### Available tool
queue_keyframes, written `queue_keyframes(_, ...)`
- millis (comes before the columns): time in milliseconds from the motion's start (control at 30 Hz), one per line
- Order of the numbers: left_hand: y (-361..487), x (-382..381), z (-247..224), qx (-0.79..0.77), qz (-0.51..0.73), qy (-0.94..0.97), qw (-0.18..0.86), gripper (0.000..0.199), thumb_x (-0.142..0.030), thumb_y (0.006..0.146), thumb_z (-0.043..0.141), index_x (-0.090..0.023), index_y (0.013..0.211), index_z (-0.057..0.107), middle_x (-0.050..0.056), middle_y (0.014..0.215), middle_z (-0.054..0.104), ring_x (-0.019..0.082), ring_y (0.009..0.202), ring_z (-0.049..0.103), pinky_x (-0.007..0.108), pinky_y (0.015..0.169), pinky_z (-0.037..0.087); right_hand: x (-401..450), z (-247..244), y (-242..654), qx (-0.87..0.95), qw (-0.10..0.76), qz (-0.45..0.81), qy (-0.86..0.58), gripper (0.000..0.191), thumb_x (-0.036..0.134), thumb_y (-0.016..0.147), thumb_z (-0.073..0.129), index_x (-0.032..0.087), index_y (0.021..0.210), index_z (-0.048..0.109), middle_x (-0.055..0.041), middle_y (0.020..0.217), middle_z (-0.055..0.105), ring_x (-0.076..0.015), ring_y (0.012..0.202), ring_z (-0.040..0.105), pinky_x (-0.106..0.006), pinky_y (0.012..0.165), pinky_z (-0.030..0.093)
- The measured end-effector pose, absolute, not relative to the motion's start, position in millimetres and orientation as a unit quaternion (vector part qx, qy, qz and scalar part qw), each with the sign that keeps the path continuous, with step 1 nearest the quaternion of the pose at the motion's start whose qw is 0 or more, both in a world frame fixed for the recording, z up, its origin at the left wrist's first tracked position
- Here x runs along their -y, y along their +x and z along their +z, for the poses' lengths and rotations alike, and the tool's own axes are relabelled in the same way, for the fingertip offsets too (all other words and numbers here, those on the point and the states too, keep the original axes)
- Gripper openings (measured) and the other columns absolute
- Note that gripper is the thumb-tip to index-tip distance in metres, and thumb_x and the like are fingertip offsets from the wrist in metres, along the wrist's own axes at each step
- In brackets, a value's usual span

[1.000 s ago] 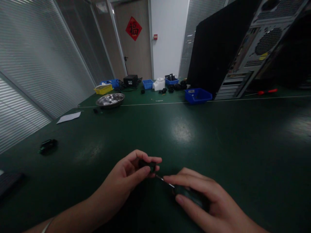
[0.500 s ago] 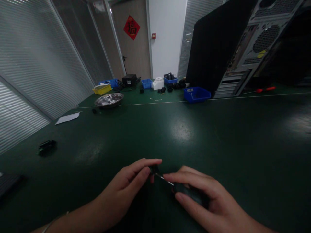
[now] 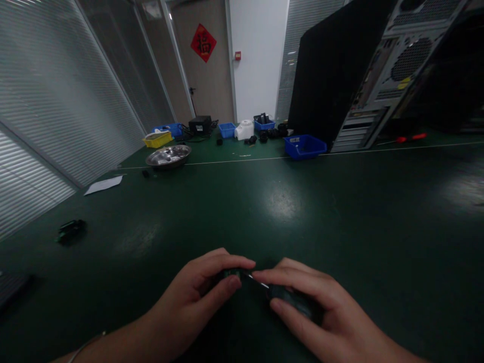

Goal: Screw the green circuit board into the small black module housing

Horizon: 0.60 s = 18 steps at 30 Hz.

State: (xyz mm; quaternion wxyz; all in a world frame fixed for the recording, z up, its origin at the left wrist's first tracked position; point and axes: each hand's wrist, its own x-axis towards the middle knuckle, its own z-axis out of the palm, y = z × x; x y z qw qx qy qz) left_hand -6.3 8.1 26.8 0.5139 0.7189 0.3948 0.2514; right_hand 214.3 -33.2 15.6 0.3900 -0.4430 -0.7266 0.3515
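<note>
Between the thumb and fingers of my left hand (image 3: 206,287) is a small dark part (image 3: 232,273) with some green on it, mostly hidden by the fingers. My right hand (image 3: 317,302) is wrapped round the dark handle of a screwdriver (image 3: 291,298). Its thin metal shaft points left, and the tip meets the small part or lies right beside it; the exact contact is too dark to make out. Both hands are above the near middle of the green table (image 3: 227,217).
A dark green-black part (image 3: 71,230) and a dark flat object (image 3: 14,288) lie at the left. Farther back are a metal bowl (image 3: 168,156), a white paper (image 3: 103,185), a blue bin (image 3: 305,146) and a yellow tray (image 3: 158,139). A large black computer case (image 3: 336,75) stands back right.
The fingers of my left hand have lowered slightly and the small part has turned in them. My right hand still holds the screwdriver in nearly the same place.
</note>
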Motion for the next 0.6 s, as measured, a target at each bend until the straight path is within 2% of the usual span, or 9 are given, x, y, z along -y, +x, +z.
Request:
queue_keyframes(100,-6.3,-8.1,26.4,-0.391,0.245,0.713,0.528,0.027,-0.035,0.092,0.05,-0.027,0.112,0.067,0.005,0.092,0.059,0.017,0.084,0.055,0.028,0.074,0.041,34.1,15.7,214.6,0.73,0.387,0.354,-0.439,0.033,0.018,0.083,0.06,0.028,0.113,0.068,-0.005,0.094,0.07,-0.0163,0.081,0.068,-0.022,0.069,0.056)
queue_keyframes(233,-8.6,-7.7,19.7,-0.392,0.24,0.655,0.6,0.028,-0.037,0.092,0.05,-0.026,0.111,0.068,0.005,0.095,0.057,0.017,0.085,0.053,0.026,0.071,0.04,31.5,15.2,213.9,0.73,0.397,0.367,-0.419,0.034,0.013,0.081,0.06,0.026,0.111,0.069,-0.005,0.093,0.069,-0.0152,0.083,0.067,-0.021,0.07,0.054)
queue_keyframes(433,-11.1,-7.2,10.9,-0.383,0.256,0.578,0.674,0.026,-0.035,0.091,0.054,-0.023,0.108,0.069,0.005,0.098,0.057,0.017,0.089,0.05,0.028,0.079,0.038,31.2,16.5,212.5,0.728,0.398,0.383,-0.406,0.035,0.011,0.082,0.058,0.026,0.112,0.068,-0.0053,0.093,0.069,-0.0143,0.083,0.066,-0.022,0.072,0.053)
queue_keyframes(600,-9.9,-8.3,10.8,-0.38,0.248,0.539,0.71,0.025,-0.034,0.091,0.055,-0.022,0.106,0.069,0.004,0.093,0.058,0.013,0.078,0.046,0.025,0.072,0.036,34.2,16.4,213.4,0.723,0.403,0.384,-0.409,0.034,0.014,0.084,0.057,0.027,0.114,0.068,-0.0064,0.098,0.069,-0.0149,0.084,0.066,-0.022,0.07,0.054)
